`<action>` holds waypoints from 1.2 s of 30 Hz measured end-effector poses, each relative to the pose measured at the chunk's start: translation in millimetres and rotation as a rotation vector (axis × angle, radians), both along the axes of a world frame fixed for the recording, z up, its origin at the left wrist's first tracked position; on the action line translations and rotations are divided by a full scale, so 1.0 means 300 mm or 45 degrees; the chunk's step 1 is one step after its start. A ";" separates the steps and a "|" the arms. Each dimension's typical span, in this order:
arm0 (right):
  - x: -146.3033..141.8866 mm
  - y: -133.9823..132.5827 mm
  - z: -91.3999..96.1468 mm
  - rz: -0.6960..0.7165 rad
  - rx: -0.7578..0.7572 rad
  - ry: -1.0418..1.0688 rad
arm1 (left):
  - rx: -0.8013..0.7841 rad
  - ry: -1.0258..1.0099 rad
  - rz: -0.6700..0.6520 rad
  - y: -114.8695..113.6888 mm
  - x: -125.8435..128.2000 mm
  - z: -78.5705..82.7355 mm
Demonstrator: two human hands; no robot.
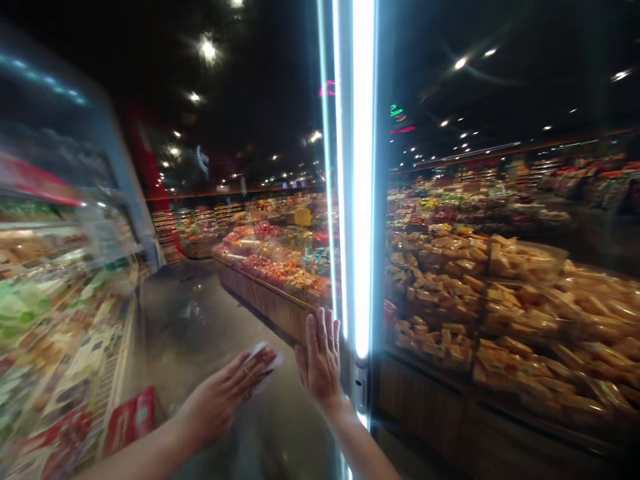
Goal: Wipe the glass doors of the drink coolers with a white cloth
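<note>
Bare forearms (365, 443) slant up from the bottom edge. At the end of one, low and just left of centre, a white cloth (260, 363) is held under the left hand's (235, 383) fingers. Just beside it, the right hand (323, 363) grasps nothing — fingers straight and pointing up; whether its palm touches anything, I cannot tell. Right of that hand runs a glaring vertical light strip (363, 187). Leftward are blurred packages of greens (15, 310) and a red box (130, 420); beyond the hands stands a wood-sided produce display (270, 307) — and, at right, heaped brown bagged goods (540, 327).
</note>
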State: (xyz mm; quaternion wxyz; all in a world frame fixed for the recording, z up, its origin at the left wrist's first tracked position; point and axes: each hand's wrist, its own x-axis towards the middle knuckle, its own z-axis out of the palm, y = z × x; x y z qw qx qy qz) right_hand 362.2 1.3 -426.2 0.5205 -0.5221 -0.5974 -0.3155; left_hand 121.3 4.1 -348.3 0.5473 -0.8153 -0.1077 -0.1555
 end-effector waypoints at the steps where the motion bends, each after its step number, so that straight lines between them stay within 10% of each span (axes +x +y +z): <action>1: 0.002 0.002 -0.004 0.013 -0.001 -0.008 | -0.004 -0.044 0.010 0.000 0.006 0.020; 5: 0.003 0.016 -0.041 0.054 0.011 -0.007 | -0.019 -0.374 0.120 -0.003 0.027 0.047; 10: -0.002 0.021 -0.144 0.068 0.034 -0.035 | -0.033 0.071 0.018 -0.005 0.021 -0.117; 16: 0.034 0.002 -0.247 0.075 0.005 -0.016 | 0.087 -0.047 0.271 0.007 0.119 -0.090; 22: 0.073 -0.020 -0.311 0.037 -0.010 0.017 | 0.068 0.269 0.190 -0.004 0.167 -0.267; 29: 0.063 -0.019 -0.332 -0.011 0.034 0.028 | -0.059 0.231 0.230 0.047 0.272 -0.217; 36: 0.004 -0.021 -0.291 -0.004 0.074 0.006 | -0.184 0.308 0.163 0.025 0.062 -0.255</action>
